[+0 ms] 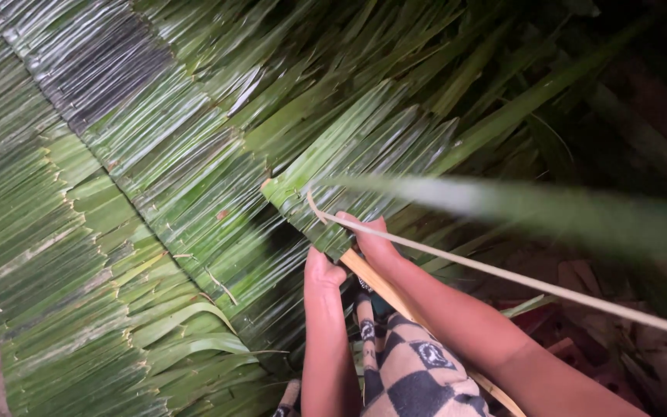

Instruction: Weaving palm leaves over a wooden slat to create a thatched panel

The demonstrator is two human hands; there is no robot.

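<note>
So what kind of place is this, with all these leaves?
Probably a dim spot where palm-leaf thatch is made by hand. Finished leaf panels lie overlapped, loose green leaves pile behind, and the left hand and right hand press folded leaves onto a wooden slat.

Two hands (323,272), one stick (384,287), many leaves (194,170).

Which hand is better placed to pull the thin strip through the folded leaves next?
Probably the right hand: the thin strip runs right past its fingers. The left hand presses the folded leaves against the stick.
</note>
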